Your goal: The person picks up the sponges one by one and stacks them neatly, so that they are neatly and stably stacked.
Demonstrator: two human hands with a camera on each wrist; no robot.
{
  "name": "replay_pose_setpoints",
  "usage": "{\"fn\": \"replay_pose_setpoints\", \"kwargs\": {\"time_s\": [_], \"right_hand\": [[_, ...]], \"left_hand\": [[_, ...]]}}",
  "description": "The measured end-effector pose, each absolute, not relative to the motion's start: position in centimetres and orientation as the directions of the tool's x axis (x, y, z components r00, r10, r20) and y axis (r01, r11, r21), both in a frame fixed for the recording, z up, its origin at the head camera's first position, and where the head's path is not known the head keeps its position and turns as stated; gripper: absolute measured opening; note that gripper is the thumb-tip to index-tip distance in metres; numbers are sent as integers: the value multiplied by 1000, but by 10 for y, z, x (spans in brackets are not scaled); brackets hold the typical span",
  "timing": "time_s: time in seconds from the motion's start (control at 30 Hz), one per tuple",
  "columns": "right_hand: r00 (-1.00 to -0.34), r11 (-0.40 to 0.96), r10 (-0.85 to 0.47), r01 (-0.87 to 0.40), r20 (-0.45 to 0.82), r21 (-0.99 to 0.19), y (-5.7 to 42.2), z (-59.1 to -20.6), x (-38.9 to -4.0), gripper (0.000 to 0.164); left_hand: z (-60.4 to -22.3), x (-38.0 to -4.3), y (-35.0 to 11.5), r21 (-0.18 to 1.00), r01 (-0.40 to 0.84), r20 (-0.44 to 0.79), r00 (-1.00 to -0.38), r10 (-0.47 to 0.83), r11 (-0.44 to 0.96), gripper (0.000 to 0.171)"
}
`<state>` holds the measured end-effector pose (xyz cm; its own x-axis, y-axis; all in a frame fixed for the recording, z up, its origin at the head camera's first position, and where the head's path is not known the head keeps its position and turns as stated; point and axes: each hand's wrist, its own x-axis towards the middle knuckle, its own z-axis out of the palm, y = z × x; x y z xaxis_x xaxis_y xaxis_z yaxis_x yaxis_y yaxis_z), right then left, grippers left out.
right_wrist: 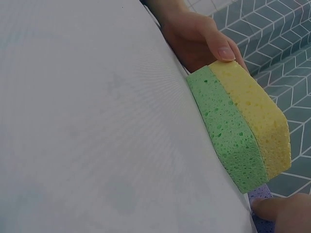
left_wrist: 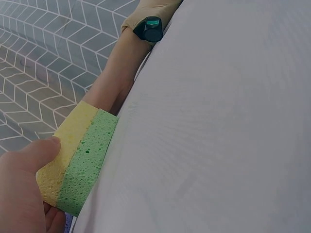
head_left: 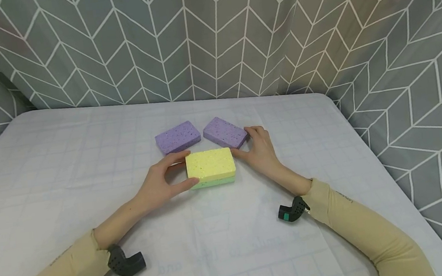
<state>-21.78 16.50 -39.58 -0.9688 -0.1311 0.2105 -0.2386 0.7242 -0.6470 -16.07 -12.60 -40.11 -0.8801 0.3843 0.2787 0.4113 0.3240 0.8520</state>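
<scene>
A yellow sponge (head_left: 210, 163) lies flat on a green sponge (head_left: 214, 182), their edges nearly lined up. My left hand (head_left: 160, 182) grips the yellow sponge at its left end, thumb at the front and fingers toward the back corner. Behind the stack, two purple sponges lie on the table: a left purple sponge (head_left: 177, 137) and a right purple sponge (head_left: 223, 132), angled toward each other. My right hand (head_left: 261, 149) holds the near right end of the right purple sponge between thumb and fingers. In the right wrist view, the yellow and green stack mostly hides this purple sponge (right_wrist: 260, 193).
A white cloth with faint grid lines covers the table (head_left: 80, 141). Grey curtains (head_left: 208, 33) with a white chevron pattern stand behind it and along its sides. Black wrist cameras (head_left: 126, 261) hang from both beige sleeves (head_left: 351, 218).
</scene>
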Motion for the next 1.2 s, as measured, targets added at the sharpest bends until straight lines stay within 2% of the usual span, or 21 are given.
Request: {"fn": "replay_pose_setpoints", "kwargs": {"time_s": [1.2], "right_hand": [[-972, 716, -125, -226, 197, -661, 166, -395, -216, 78]], "left_hand": [[-403, -160, -126, 855, 396, 261, -887, 381, 335, 72]]}}
